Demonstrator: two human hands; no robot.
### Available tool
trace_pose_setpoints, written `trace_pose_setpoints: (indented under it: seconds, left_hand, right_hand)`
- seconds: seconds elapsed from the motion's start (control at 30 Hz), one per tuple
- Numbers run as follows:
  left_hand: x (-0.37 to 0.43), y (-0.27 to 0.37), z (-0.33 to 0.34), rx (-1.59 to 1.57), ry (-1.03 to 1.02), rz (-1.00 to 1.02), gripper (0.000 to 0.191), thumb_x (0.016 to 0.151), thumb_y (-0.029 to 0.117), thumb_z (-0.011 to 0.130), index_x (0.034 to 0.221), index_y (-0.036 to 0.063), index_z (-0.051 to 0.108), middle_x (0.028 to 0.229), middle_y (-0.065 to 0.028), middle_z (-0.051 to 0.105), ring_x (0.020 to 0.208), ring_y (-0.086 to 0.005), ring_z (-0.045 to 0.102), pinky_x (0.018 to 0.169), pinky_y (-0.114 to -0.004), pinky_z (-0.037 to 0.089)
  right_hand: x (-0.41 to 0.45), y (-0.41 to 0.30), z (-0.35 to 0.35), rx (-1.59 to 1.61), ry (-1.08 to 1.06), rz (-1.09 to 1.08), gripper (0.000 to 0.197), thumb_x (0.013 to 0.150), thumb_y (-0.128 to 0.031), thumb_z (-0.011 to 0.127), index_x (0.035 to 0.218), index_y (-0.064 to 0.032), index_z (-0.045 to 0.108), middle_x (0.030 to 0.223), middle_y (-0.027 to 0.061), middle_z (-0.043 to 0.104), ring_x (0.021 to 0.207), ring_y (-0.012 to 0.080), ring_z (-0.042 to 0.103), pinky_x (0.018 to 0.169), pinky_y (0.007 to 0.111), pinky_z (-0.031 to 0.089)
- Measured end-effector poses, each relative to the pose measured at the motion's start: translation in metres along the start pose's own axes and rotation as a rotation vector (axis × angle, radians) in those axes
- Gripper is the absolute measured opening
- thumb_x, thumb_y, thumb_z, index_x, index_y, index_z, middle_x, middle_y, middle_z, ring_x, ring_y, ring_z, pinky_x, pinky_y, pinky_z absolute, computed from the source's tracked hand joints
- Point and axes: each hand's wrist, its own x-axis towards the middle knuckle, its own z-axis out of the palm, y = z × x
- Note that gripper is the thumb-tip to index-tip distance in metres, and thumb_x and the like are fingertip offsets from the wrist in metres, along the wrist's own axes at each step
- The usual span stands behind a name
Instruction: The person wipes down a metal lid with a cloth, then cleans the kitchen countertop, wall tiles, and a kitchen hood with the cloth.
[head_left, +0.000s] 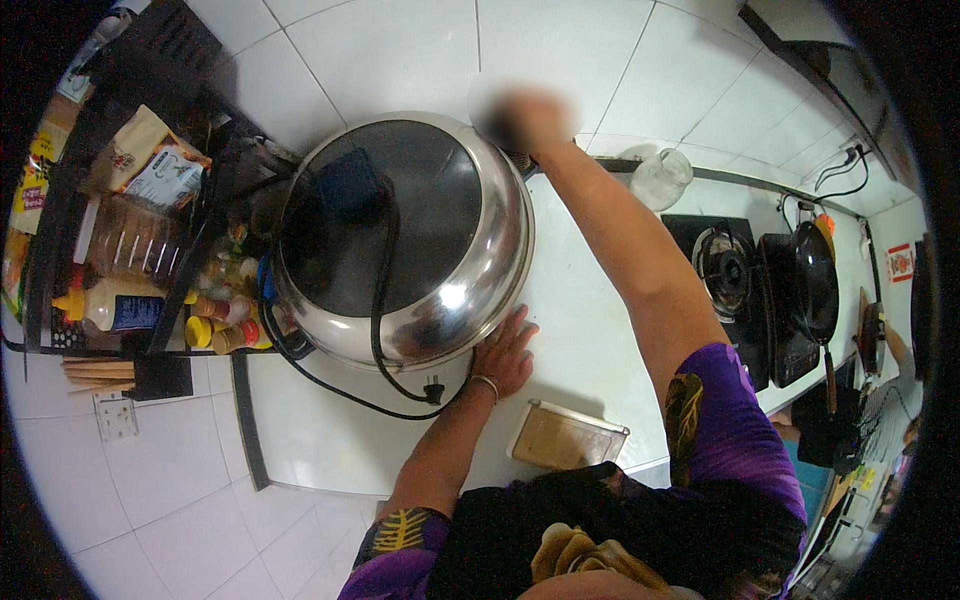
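Note:
A large, round stainless-steel vessel (450, 307) with a flat dark top face sits on the white counter. Across it runs a black power cord (386, 277), whose plug (433, 391) hangs by the near rim. A dark blue block (349, 184) shows on the dark face. My left hand (508, 354) is at the vessel's near right rim, fingers spread; whether it bears on the rim or the counter is unclear. My right hand (541, 116) reaches to the back by the tiled wall, just beyond the vessel. Blur covers it, so what it holds cannot be told.
A lidded plastic box (570, 439) lies near my body. At the back stands a glass jar (661, 180). To the right are a gas burner (726, 270) and a black frying pan (815, 281). A dark rack (161, 315) with bottles and packets borders the left.

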Motion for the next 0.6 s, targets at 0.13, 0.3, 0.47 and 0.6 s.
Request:
trace_pose_setpoints:
  seconds: [0.13, 0.3, 0.47, 0.6]
  left_hand:
    - [-0.005, -0.008, 0.0, 0.022, 0.009, -0.017, 0.053, 0.082, 0.018, 0.06, 0.131, 0.0145, 0.043, 0.156, -0.0133, 0.023, 0.143, -0.0331, 0.027, 0.11, -0.052, 0.032]
    - [-0.003, -0.007, -0.002, 0.106, 0.04, 0.011, 0.053, 0.081, 0.018, 0.061, 0.131, 0.0143, 0.043, 0.156, -0.0137, 0.023, 0.142, -0.0336, 0.027, 0.11, -0.053, 0.031]
    - [0.007, 0.0, 0.004, 0.032, 0.022, 0.055, 0.055, 0.081, 0.015, 0.06, 0.132, 0.0141, 0.041, 0.155, -0.0146, 0.025, 0.141, -0.0363, 0.029, 0.11, -0.054, 0.031]
    - [-0.011, -0.013, -0.003, -0.035, 0.034, -0.023, 0.055, 0.082, 0.014, 0.059, 0.132, 0.0138, 0.04, 0.155, -0.0149, 0.025, 0.14, -0.0369, 0.03, 0.11, -0.054, 0.031]
  right_hand:
    - [0.004, -0.03, 0.007, 0.029, -0.087, 0.057, 0.047, 0.075, -0.049, 0.068, 0.073, -0.0016, 0.072, 0.07, 0.0153, 0.068, 0.064, 0.0272, 0.065, 0.07, 0.039, 0.052]
    - [0.003, -0.031, 0.013, -0.059, -0.079, 0.0, 0.046, 0.076, -0.047, 0.066, 0.072, -0.0015, 0.071, 0.07, 0.0168, 0.068, 0.065, 0.0293, 0.064, 0.073, 0.039, 0.051]
    - [0.016, -0.007, -0.007, -0.091, -0.059, -0.005, 0.05, 0.077, -0.05, 0.064, 0.074, -0.0004, 0.071, 0.072, 0.0179, 0.068, 0.067, 0.0326, 0.064, 0.074, 0.039, 0.051]
    - [-0.009, -0.089, -0.009, 0.007, -0.169, 0.251, 0.046, 0.079, -0.047, 0.063, 0.073, -0.0019, 0.07, 0.069, 0.0148, 0.067, 0.065, 0.0293, 0.063, 0.068, 0.038, 0.05]
